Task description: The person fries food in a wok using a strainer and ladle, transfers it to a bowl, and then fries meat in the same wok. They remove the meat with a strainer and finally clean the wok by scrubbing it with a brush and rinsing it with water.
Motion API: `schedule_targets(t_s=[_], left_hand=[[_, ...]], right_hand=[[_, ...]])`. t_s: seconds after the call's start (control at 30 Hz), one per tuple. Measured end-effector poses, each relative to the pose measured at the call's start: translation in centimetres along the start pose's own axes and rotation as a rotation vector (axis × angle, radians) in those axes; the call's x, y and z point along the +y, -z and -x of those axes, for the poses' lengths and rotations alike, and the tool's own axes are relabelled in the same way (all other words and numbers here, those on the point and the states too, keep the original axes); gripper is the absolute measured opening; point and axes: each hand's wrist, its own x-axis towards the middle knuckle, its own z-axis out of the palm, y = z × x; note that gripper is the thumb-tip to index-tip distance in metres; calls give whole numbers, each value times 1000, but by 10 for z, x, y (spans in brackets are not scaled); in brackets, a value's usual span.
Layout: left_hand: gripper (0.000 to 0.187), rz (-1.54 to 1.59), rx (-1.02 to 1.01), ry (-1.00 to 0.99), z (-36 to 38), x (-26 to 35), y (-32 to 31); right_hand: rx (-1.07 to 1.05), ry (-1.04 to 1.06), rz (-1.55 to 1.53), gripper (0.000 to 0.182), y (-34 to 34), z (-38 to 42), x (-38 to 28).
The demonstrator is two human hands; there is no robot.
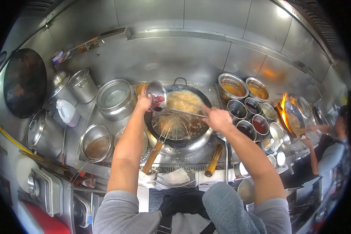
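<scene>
Left hand (144,102): I am seeing it grasping the side of a small metal bowl (163,102), fingers curling at the rim, neither spread nor fully balled. Bowl is tilting, its mouth facing my view, and it is holding dark red pieces (157,100). It is hanging over the left edge of a large black wok (200,93).

Right hand (219,118): closing around thin metal rods (189,113), fingers bending tightly. Rods are reaching leftward across the wok, their far ends pointing toward the bowl. I am not able to tell whether they are one tool or two, nor whether they are touching the bowl.

Wok: pale foam (185,98) is covering the far part of the liquid; browner liquid is showing nearer. Wire skimmer (174,128) is lying across the near left part, its wooden handle (152,158) extending over the rim toward the wearer.

Surroundings: bamboo brush (213,160) is resting near the wok, on the right side. Large open pot (114,99) is standing to the left, with a smaller pot (97,142) nearer the wearer. Right of the wok, I am noting metal containers (258,124) holding sauces and liquids. Farther right, another person (331,146) is working beside a flaming pan (291,117).
</scene>
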Motion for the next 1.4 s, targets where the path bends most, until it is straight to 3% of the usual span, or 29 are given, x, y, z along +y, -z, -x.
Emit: schedule_targets(t_s=[0.1,0.3,0.37,0.43,0.5,0.57,0.63,0.67,0.83,0.9,1.0,1.03,1.07,1.1,1.13,1.17,1.2,1.3,1.4], left_hand=[[66,-141,-35,-26,2,9,-15],[66,-160,285,71,-11,-32,-17],[68,-30,271,193,16,-10,2],[67,38,242,207,14,-29,17],[64,393,164,70,27,-44,34],[59,453,164,74,54,-51,58],[56,648,39,107,69,-75,86],[55,663,41,140,76,-82,95],[59,239,111,48,65,-84,93],[58,147,91,24,83,-40,83],[62,-157,145,-436,26,-86,28],[60,-293,232,-372,37,-80,17],[59,-233,146,-309,20,-106,6],[58,-246,277,-375,-3,-144,-16],[57,12,76,69,56,-88,29],[56,73,111,90,64,-96,39],[57,166,111,163,86,-93,61],[62,367,94,210,120,-119,93],[74,553,115,186,175,-156,119]], right_hand=[[42,19,3,42,-36,-8,-4],[-3,-166,-36,35,-63,-27,10],[-2,-201,-88,35,-60,-22,15],[15,-278,-218,39,-56,-10,23],[90,-318,-400,46,-55,12,42],[248,-250,-494,52,-89,34,77],[359,-84,-556,53,-128,58,107],[320,-114,-560,55,-130,73,100],[333,-38,-392,55,-46,83,5],[168,-39,-134,54,-11,74,-44],[206,34,-29,49,-38,50,-49],[201,56,18,49,-51,42,-48],[260,51,-76,46,-51,47,-49],[182,-66,-236,45,-35,61,-60],[278,-43,-320,46,-61,63,-35],[444,58,-358,47,-93,61,-8],[415,-49,-285,46,-105,72,-1],[299,-39,-347,51,-189,83,70],[434,-49,-515,55,-243,116,82]])
